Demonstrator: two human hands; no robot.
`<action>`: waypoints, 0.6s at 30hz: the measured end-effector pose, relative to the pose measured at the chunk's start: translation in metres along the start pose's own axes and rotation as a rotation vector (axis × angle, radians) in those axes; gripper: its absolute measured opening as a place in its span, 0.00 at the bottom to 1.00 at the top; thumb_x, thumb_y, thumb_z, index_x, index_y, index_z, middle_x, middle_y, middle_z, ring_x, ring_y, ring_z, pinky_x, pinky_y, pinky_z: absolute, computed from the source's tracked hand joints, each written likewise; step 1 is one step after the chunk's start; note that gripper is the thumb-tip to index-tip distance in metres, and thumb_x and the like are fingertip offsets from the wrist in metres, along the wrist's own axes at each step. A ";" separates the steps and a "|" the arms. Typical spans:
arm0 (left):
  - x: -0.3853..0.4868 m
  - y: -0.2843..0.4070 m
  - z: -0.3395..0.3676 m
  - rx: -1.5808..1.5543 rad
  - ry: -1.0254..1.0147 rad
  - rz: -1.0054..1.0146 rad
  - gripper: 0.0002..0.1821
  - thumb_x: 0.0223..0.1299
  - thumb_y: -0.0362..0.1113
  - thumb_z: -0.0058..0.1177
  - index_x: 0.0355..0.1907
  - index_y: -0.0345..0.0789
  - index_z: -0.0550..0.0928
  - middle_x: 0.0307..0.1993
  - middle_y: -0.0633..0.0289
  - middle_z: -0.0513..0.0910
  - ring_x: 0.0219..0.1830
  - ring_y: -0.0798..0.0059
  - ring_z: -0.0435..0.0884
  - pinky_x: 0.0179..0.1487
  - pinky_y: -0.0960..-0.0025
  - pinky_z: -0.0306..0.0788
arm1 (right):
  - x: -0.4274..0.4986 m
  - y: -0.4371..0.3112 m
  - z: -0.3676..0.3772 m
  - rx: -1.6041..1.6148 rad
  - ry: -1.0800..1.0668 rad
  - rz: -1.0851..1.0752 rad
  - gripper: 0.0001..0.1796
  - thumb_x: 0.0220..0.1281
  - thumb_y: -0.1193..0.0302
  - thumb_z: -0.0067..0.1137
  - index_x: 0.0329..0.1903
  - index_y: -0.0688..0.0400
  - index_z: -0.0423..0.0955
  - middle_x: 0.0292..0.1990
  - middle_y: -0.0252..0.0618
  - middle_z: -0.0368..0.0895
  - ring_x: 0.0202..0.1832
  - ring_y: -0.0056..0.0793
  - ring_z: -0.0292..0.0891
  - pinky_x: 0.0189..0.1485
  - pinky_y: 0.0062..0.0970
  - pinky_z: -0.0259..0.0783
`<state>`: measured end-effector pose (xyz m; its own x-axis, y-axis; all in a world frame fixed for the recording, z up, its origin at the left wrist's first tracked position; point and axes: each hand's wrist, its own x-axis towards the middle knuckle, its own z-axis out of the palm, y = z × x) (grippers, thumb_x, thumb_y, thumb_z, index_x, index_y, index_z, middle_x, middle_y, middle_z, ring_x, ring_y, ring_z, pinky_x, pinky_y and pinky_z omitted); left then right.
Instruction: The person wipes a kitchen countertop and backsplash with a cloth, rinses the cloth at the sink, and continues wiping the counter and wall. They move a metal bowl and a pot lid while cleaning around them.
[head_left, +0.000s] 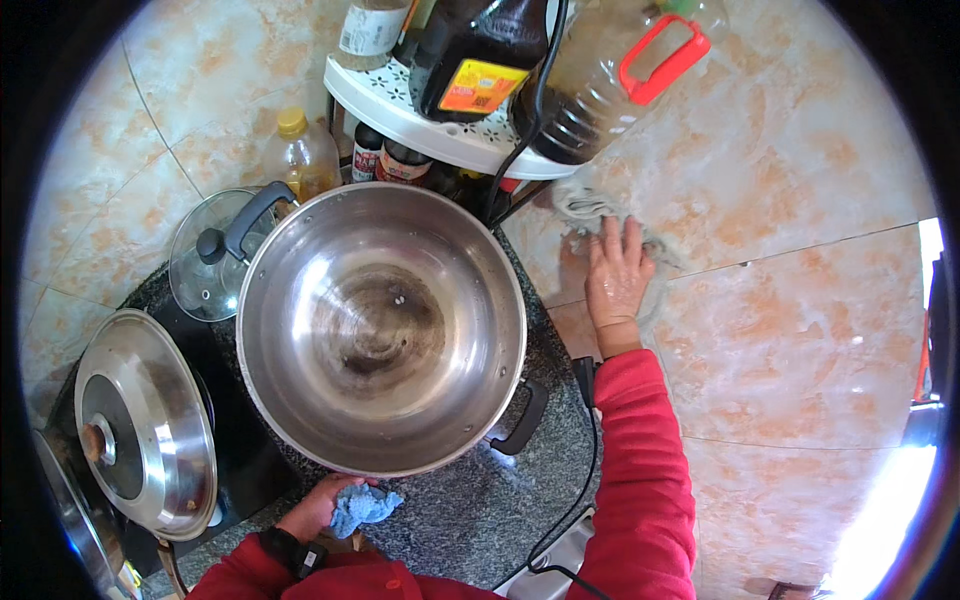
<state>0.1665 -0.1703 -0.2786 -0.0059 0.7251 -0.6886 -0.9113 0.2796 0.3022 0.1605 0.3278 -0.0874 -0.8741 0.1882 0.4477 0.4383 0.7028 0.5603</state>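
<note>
My right hand (618, 281) presses a grey-white cloth (589, 206) flat against the tiled wall (772, 322), right of the corner shelf; its fingers point up and the back of the hand looks wet. Near the lower rim of a large steel pot (382, 330), my left hand (330, 504) has a crumpled blue cloth (363, 508) in it; part of that hand is hidden under the pot's edge. The pot has two black handles, dark stains and a few small white bits on its bottom.
A white corner shelf (450, 139) holds a dark bottle (480, 52) and a large plastic jug (600, 82). Left of the pot are a glass lid (217, 255) and a lidded pan (146, 427). A black cable (592, 457) crosses the granite counter (450, 525) beside my right sleeve.
</note>
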 end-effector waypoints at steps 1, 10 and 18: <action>0.001 -0.002 -0.001 -0.016 0.024 0.012 0.17 0.68 0.42 0.46 0.48 0.30 0.79 0.43 0.58 0.83 0.46 0.70 0.82 0.53 0.65 0.75 | -0.010 -0.007 0.011 0.039 -0.067 0.015 0.14 0.57 0.69 0.53 0.45 0.51 0.79 0.61 0.32 0.70 0.67 0.41 0.60 0.55 0.44 0.61; 0.003 -0.007 0.002 -0.025 0.118 -0.017 0.19 0.63 0.44 0.51 0.47 0.31 0.79 0.40 0.55 0.84 0.43 0.67 0.83 0.50 0.63 0.77 | -0.069 -0.087 0.115 -0.004 -0.319 -0.184 0.21 0.60 0.65 0.49 0.54 0.57 0.76 0.64 0.34 0.64 0.69 0.39 0.54 0.53 0.38 0.62; 0.004 0.004 0.006 0.002 0.049 -0.069 0.18 0.66 0.43 0.49 0.48 0.30 0.79 0.41 0.54 0.83 0.43 0.66 0.83 0.51 0.63 0.76 | -0.255 -0.025 0.067 0.082 -0.437 -0.078 0.24 0.58 0.68 0.50 0.58 0.58 0.72 0.64 0.33 0.63 0.69 0.37 0.55 0.53 0.36 0.64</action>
<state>0.1657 -0.1622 -0.2761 0.0362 0.6723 -0.7394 -0.9096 0.3285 0.2542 0.3583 0.3087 -0.2618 -0.9179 0.3922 0.0605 0.3651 0.7749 0.5161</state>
